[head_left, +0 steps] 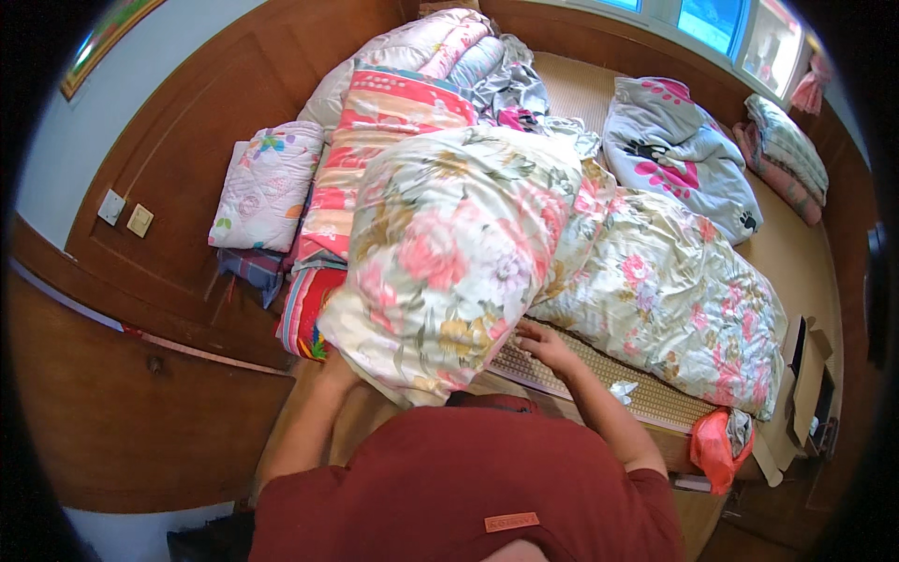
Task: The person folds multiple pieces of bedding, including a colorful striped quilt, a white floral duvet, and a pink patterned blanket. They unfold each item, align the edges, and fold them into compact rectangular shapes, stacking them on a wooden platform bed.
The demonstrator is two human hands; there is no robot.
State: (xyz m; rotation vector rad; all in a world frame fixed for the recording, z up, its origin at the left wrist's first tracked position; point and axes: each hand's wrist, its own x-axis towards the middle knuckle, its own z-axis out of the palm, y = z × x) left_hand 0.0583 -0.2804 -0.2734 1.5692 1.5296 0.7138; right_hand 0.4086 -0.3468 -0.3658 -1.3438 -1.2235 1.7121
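Observation:
A thick floral quilt [449, 244] in cream, pink and green is bunched up on the bed in front of me, its far part spread to the right [674, 290]. My left hand is hidden under the quilt's lower left fold; only my forearm [304, 421] shows. My right hand [543, 347] rests on the woven bed mat [646, 393] at the quilt's near edge, fingers slightly spread and touching the fabric. I cannot tell whether either hand is gripping the quilt.
A striped red quilt [375, 140] and a small patterned pillow [267, 183] lie to the left. A grey blanket with pink paw prints [674, 150] and folded bedding [787, 150] lie at the back right. An orange bag [716, 445] and a cardboard box [810, 384] sit at the right. Wooden panelling surrounds the bed.

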